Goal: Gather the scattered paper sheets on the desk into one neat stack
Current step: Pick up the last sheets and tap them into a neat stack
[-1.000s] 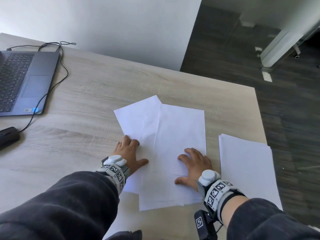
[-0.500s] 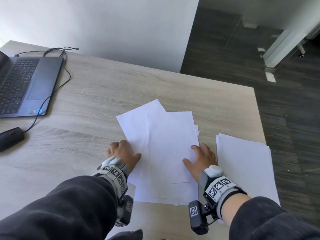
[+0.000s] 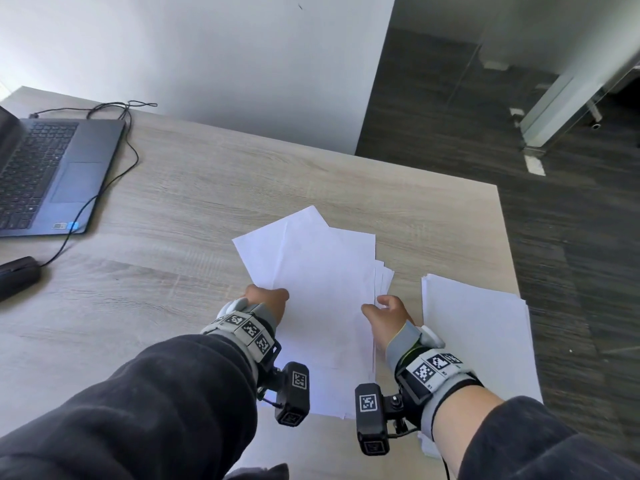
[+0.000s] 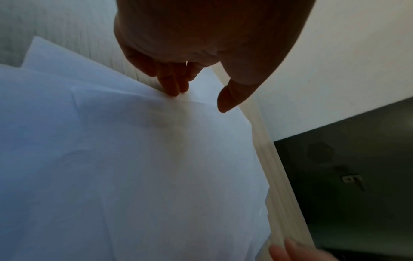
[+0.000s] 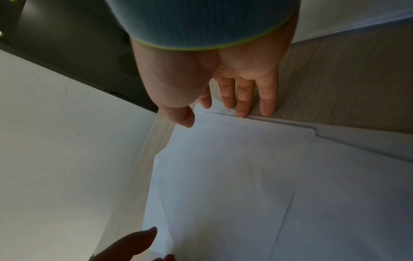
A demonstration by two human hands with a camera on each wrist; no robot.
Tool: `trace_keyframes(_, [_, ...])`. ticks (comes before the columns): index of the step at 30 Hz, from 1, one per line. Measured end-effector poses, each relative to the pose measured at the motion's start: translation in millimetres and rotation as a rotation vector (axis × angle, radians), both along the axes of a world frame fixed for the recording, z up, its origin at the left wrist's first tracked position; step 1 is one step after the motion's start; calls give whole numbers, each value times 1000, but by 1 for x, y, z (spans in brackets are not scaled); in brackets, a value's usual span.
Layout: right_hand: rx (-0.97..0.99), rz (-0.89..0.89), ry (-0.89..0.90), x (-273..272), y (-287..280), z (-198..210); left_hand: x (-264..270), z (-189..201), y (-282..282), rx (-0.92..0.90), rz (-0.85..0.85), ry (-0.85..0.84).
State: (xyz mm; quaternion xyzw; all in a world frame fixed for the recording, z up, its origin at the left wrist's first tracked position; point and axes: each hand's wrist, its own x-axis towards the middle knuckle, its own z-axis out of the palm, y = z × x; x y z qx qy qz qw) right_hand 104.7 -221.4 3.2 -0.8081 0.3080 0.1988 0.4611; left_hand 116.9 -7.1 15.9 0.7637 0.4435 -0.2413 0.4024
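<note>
Two hands: we are now squeezing loose sheets [image 3: 322, 289] from both sides at desk [image 3: 207, 202] centre, no longer pressing flat on top. Left hand [image 3: 266, 301] and right hand [image 3: 388, 315] uncurled, fingertips touching sheet edges, gripping nothing. Second pile [image 3: 478, 334] lying just right.

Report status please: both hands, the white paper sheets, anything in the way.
Left hand, right hand touch opposite side edges of fanned white paper sheets. Sheets uneven, not squared. Second white paper pile apart, at right.

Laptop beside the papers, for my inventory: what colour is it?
Dark slate-blue laptop, clearest in the head view.
</note>
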Motion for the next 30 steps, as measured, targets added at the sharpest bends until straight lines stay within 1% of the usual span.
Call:
trace_keyframes(5, [142, -52, 30, -1, -3, 0, 6, -5, -3, -93, 103, -51])
trace_keyframes(10, [240, -96, 10, 0, -6, -2, 13, -8, 2, -124, 132, -91])
trace_keyframes(12, [247, -86, -1, -2, -7, 2, 18, -8, 4, -143, 103, -87])
trace_keyframes(14, [225, -41, -18, -3, -11, 6, 24, -7, 5, -151, 36, -60])
trace_keyframes(18, [198, -7, -51, 0, -17, 2, 31, -6, 2, -141, -65, -25])
trace_keyframes(25, [207, -10, -65, 5, -19, 2, 33, -9, -8, -70, -99, -18])
trace_keyframes(30, [292, -84, -87, 15, -17, 1, 37, -8, -11, -98, -154, -20])
